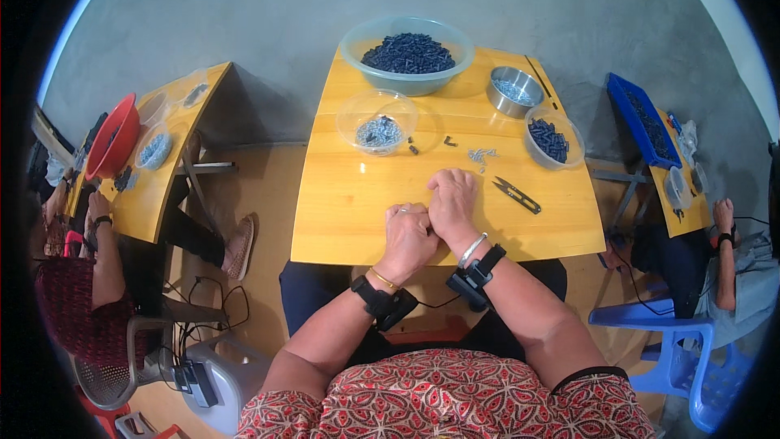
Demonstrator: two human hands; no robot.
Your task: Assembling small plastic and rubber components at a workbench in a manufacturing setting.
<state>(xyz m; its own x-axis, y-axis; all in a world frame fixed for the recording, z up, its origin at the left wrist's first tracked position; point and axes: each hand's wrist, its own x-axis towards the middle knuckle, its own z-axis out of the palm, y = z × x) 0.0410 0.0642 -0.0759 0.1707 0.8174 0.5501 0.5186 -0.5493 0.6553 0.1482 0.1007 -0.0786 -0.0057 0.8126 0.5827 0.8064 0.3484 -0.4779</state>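
Plainly, both hands sit closed together near the counter front edge, left hand and right hand pinching something too small to make out, so a slip could flick it off the edge or toward the snips.

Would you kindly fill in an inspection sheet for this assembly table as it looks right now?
Surface: yellow wooden table, on a tiled floor.
Job's things: big bowl of dark parts; clear bowl of pale parts; steel bowl; small tub of dark parts.
Clutter: thread snips; loose pieces.
Hands: left hand and right hand pressed together; contents hidden.
Cables: wire from the wrist devices.
Surroundings: people at side tables; blue chair.
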